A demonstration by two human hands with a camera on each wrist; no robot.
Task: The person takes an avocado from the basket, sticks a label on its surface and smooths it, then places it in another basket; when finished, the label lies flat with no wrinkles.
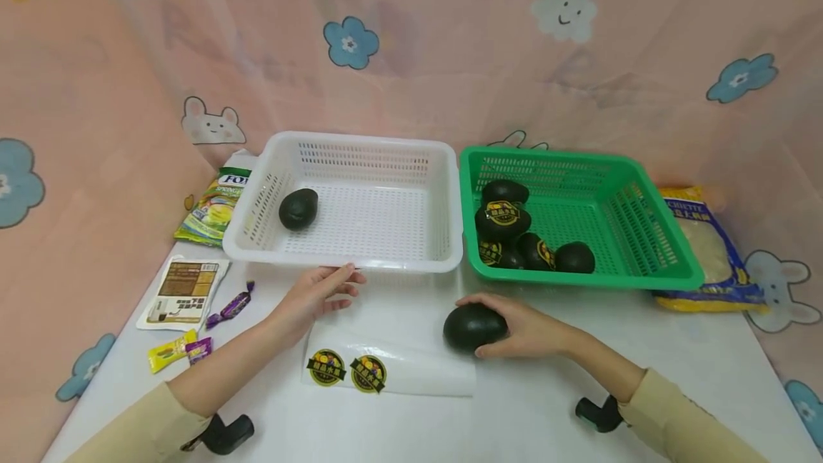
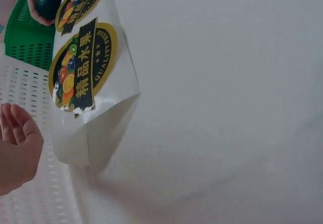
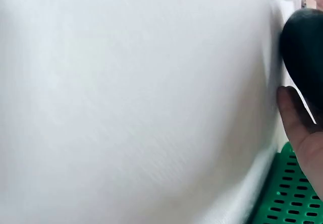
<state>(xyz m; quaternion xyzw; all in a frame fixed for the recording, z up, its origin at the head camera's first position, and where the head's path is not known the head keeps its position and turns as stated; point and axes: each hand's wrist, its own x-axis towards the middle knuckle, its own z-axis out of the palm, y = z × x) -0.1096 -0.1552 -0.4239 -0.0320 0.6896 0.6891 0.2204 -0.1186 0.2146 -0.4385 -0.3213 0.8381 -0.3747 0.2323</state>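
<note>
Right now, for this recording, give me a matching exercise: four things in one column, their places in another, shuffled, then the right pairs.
Things:
1. right hand
2. left hand
3. sticker sheet
4. lone avocado

Places:
A. inside the white basket
B. flat on the table, between the forearms
C. holding a dark avocado
D. by the white basket's front rim

Pairs: 1-C, 2-D, 3-B, 4-A

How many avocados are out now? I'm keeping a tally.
7: one in the white basket, five in the green basket, possibly more hidden, one under the right hand.
</note>
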